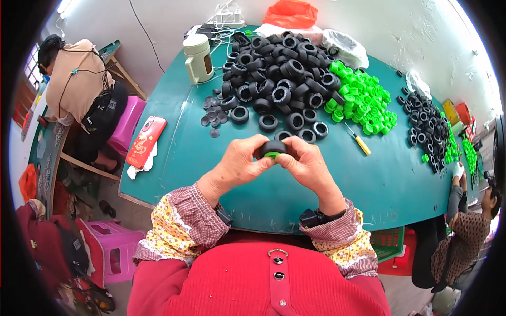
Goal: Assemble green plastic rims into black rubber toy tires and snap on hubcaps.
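Between my two hands, above the near part of the green table, is a small black toy tyre with a bright green wheel hub at its lower side. My left hand grips it from the left, thumb on the green hub. From the right, my right hand pinches the same piece, its thumb also at the hub. How deep the hub sits in the tyre is hidden by the fingers. Just beyond lie loose black tyres, part of a large pile, with a heap of green hubs to its right.
A yellow-handled screwdriver lies right of my hands. Flat black discs, a lidded cup and a red phone are on the left. Another tyre pile stands farther right, near a co-worker. Another person sits at left.
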`<state>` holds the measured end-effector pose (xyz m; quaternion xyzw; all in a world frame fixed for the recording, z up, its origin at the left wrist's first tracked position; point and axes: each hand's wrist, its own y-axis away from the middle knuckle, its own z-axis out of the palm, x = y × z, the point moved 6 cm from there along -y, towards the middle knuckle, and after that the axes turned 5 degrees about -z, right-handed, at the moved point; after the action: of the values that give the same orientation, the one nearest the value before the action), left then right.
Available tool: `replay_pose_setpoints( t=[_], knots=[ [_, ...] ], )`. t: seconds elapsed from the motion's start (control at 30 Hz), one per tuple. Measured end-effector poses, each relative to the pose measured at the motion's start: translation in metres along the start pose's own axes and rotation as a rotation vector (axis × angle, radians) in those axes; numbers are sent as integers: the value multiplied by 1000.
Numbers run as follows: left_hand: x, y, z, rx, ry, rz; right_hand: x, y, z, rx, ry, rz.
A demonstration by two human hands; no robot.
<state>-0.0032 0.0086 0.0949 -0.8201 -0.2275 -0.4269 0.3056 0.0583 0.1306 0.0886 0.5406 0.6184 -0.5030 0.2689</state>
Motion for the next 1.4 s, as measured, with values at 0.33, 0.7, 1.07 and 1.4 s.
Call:
replay_pose_setpoints(
  t=[0.33,0.7,1.07,1.4],
  knots=[
    [-59,-2,-8,-117,157,-248,8,-47,5,-247,151,-8],
    [-123,10,-62,279,690,-493,70,-342,-39,-187,900,-94],
    [-150,15,-59,228,803,-790,187,-457,-3,-494,1362,255],
    [-147,6,-52,305,702,-663,-11,-327,-53,109,54,-163]
  ],
)
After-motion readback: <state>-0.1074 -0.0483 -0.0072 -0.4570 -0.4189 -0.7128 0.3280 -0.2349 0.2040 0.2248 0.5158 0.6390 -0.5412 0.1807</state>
